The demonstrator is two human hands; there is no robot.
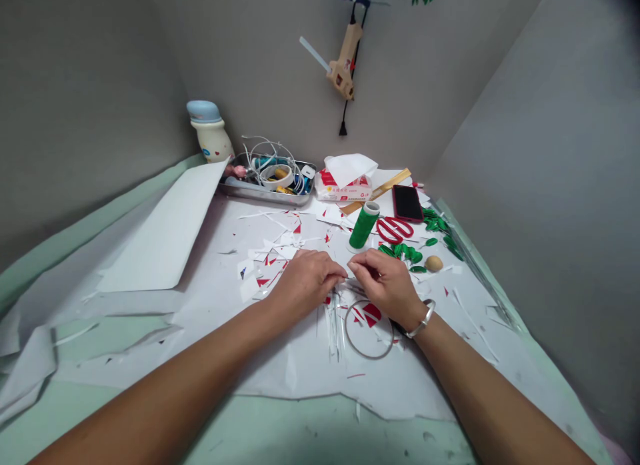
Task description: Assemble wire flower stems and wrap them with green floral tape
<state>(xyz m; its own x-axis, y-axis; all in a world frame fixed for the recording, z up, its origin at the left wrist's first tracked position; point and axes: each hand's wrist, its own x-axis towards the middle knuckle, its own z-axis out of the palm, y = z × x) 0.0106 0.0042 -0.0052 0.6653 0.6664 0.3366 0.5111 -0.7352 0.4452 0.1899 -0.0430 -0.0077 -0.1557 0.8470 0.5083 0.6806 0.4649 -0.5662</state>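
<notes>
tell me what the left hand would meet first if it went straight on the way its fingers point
Most likely the right hand, which sits just ahead of the left hand, though depth is hard to judge from one view.

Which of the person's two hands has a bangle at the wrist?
The right hand: a silver-coloured bangle circles its wrist, while the left hand has a bare wrist.

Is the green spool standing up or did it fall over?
It's standing up. The green spool has its white top end facing upward and its lower end toward the table, just beyond the right hand.
</notes>
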